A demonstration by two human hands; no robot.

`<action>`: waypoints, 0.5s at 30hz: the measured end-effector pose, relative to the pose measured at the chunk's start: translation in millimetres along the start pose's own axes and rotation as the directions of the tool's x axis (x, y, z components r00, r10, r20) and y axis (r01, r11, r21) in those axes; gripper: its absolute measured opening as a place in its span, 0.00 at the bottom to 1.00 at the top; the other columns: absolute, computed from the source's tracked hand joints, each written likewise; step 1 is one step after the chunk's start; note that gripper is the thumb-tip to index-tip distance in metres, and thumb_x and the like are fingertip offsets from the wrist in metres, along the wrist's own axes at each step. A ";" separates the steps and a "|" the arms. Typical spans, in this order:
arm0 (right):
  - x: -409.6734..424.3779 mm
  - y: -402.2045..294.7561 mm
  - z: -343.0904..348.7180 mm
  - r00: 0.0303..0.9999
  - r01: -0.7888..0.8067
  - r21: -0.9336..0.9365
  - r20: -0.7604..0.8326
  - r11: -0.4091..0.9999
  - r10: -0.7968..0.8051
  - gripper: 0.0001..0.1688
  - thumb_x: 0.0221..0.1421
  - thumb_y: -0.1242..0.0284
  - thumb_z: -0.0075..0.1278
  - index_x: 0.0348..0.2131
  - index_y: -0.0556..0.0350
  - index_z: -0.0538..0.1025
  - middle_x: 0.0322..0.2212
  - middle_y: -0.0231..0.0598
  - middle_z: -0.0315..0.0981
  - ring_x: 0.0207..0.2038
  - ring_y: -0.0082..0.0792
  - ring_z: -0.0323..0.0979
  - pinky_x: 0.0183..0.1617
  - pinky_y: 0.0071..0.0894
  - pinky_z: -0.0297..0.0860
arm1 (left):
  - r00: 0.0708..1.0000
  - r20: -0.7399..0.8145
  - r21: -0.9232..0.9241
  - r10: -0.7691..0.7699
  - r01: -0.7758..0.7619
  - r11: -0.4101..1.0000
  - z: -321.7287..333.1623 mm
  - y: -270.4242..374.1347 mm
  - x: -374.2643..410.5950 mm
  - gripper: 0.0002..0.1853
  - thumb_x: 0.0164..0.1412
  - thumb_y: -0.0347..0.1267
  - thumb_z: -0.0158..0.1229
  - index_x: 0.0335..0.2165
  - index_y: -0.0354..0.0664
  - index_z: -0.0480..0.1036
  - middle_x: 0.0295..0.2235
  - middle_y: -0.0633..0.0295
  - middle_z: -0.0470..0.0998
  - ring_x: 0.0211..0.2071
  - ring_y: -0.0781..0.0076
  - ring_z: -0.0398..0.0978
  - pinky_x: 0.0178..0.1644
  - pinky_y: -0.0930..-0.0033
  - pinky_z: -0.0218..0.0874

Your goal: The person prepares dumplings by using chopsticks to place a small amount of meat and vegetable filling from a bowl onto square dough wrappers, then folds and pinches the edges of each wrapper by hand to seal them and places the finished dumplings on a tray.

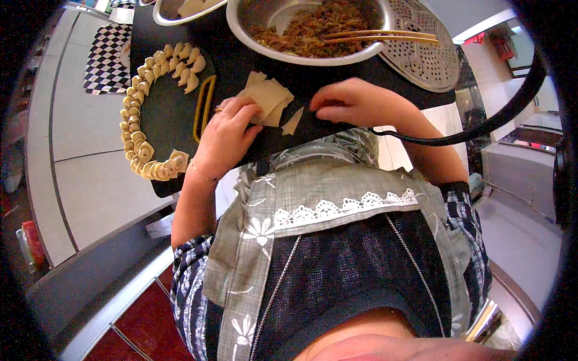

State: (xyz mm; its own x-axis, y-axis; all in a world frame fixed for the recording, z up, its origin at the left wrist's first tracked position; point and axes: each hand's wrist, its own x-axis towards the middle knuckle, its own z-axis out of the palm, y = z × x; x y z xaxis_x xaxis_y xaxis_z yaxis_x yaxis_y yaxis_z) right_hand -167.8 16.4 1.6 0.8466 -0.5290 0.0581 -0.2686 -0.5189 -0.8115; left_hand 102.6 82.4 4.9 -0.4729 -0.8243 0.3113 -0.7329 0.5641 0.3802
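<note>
A loose stack of thin dough wrappers (pixel 271 97) lies on the black tabletop before me. My left hand (pixel 230 128) is at its left edge, fingers bent over the near corner of the wrappers. One narrow pointed piece of wrapper (pixel 293 122) lies apart, just right of the stack. My right hand (pixel 350 101) hovers to the right of that piece with curled fingers, and nothing shows in it. Folded filled dumplings (pixel 133 113) form a curved row on the left side of the table. A yellow oblong loop (pixel 204 108) lies between them and the wrappers.
A metal bowl (pixel 311 61) of brown minced filling stands at the back, with chopsticks (pixel 384 36) across its rim. Beside it is a perforated metal steamer plate (pixel 424 54). Another metal bowl (pixel 189 18) sits back left. A black curved strap or cable (pixel 487 122) crosses the right side.
</note>
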 end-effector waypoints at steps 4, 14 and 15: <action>19.1 10.7 4.4 0.999 -0.021 -0.007 0.048 1.000 0.021 0.14 0.54 0.68 0.47 0.35 0.60 0.73 0.29 0.46 0.74 0.33 0.39 0.72 0.39 0.33 0.68 | 0.995 -0.056 0.031 0.083 -0.082 0.996 30.6 -14.9 15.2 0.11 0.43 0.24 0.58 0.30 0.37 0.69 0.34 0.55 0.71 0.37 0.53 0.68 0.41 0.62 0.62; 36.7 2.4 19.7 0.995 -0.080 0.225 -0.046 0.971 0.093 0.16 0.53 0.73 0.47 0.42 0.62 0.70 0.34 0.42 0.73 0.36 0.31 0.71 0.43 0.27 0.66 | 0.761 0.127 -0.975 -0.636 0.213 0.061 38.0 -13.6 23.7 0.06 0.57 0.26 0.47 0.34 0.35 0.67 0.30 0.62 0.71 0.31 0.76 0.69 0.37 0.76 0.61; 39.8 1.0 23.9 0.991 -0.067 0.264 -0.093 0.962 0.094 0.17 0.53 0.73 0.47 0.43 0.62 0.69 0.35 0.42 0.72 0.37 0.30 0.71 0.44 0.27 0.66 | 0.765 0.160 -0.987 -0.624 0.105 -0.124 39.5 -11.0 21.9 0.07 0.57 0.26 0.46 0.34 0.35 0.66 0.31 0.60 0.72 0.31 0.75 0.69 0.38 0.75 0.61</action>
State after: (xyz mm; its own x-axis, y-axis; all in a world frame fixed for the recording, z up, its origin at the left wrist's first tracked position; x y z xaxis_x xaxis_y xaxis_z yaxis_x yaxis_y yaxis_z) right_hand -123.5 10.9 -10.8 0.7709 -0.6360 0.0354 -0.1933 -0.2866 -0.9383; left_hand 81.0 56.2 -26.9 0.0179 -0.9902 -0.1384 0.5235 -0.1087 0.8451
